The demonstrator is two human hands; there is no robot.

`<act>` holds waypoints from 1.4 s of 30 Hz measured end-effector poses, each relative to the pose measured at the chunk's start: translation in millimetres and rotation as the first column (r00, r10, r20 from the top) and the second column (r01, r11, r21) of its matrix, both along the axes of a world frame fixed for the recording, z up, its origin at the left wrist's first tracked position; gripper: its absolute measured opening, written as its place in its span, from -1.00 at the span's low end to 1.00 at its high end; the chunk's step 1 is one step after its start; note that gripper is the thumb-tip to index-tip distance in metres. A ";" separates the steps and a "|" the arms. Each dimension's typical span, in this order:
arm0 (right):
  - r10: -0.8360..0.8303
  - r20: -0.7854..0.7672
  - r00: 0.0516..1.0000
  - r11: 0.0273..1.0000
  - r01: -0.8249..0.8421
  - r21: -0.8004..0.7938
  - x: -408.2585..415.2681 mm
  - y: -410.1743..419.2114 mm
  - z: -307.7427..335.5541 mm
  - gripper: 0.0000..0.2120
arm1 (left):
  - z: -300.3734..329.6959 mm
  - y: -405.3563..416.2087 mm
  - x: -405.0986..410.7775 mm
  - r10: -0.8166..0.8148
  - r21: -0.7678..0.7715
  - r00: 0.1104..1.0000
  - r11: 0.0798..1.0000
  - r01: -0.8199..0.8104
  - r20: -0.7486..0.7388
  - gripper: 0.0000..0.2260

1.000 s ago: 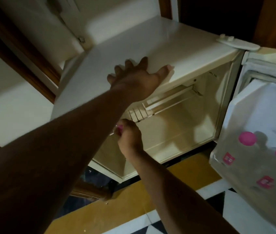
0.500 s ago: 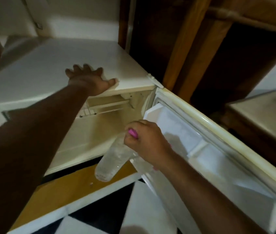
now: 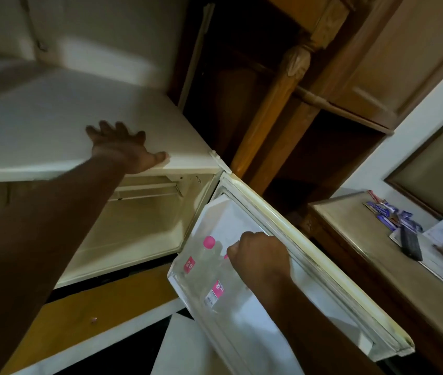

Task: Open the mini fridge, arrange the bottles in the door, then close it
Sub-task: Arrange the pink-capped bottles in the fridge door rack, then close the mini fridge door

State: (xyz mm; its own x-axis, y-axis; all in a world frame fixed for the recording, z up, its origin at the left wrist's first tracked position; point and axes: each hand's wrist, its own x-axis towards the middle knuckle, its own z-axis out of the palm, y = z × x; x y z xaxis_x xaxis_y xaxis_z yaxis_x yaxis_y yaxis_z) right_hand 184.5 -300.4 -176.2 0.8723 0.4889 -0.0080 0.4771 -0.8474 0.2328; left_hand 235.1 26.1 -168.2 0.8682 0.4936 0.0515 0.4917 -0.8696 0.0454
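Note:
The white mini fridge (image 3: 52, 125) stands open, its inside bare apart from a shelf rail. Its door (image 3: 309, 269) swings out to the right. My left hand (image 3: 123, 147) lies flat on the fridge top, fingers spread, thumb over the front edge. In the door's lower rack (image 3: 182, 290) stands a clear bottle with a pink cap (image 3: 209, 242) and a pink label. Beside it is a second clear bottle with a pink label (image 3: 216, 292). My right hand (image 3: 261, 255) is closed around this second bottle's top, hiding most of its pink cap.
A carved wooden post (image 3: 274, 104) and a dark cabinet opening rise behind the door. A wooden side table (image 3: 355, 239) on the right carries sachets, a black remote (image 3: 411, 243) and papers. The floor has yellow, white and black tiles.
My right hand carried the bottle from inside the fridge over to the door and lowered it into the rack beside the other bottle. The view swung right. My left hand stayed on the fridge top.

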 end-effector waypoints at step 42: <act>-0.324 0.175 0.930 0.941 0.297 0.161 73.9 -101.0 -5.5 -0.12 | 1.7 -4.4 -3.0 -0.011 -0.029 1.000 1.000 0.012 0.015 0.06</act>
